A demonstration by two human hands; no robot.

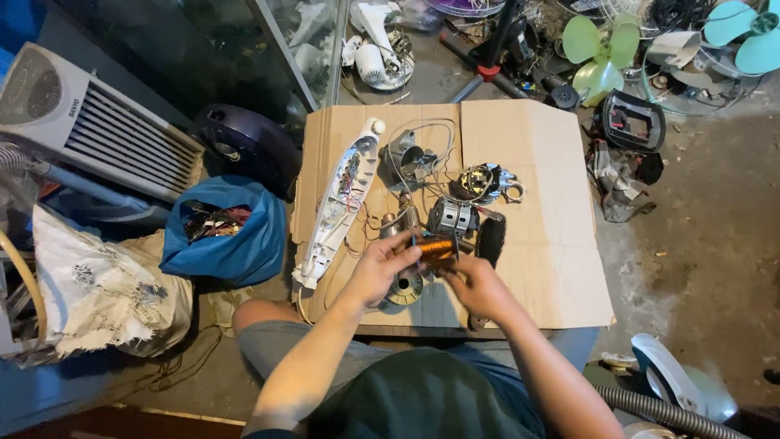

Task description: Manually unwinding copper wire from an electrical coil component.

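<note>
Both hands, the left hand (382,264) and right hand (475,284), are closed together on a copper-wound motor coil (437,248) held between them above the cardboard sheet (552,244). Just beyond the hands lie a stripped motor core (452,216) and metal brackets (487,183); left of them, an opened white housing (337,207). Judging by these loose parts, disassembly looks well advanced, with the coil not yet freed.

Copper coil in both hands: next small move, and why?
Probably set the copper coil down on a bare patch of the cardboard sheet. The left hand and right hand both grip it, directly above the round metal part, with loose motor pieces crowded close.
</note>
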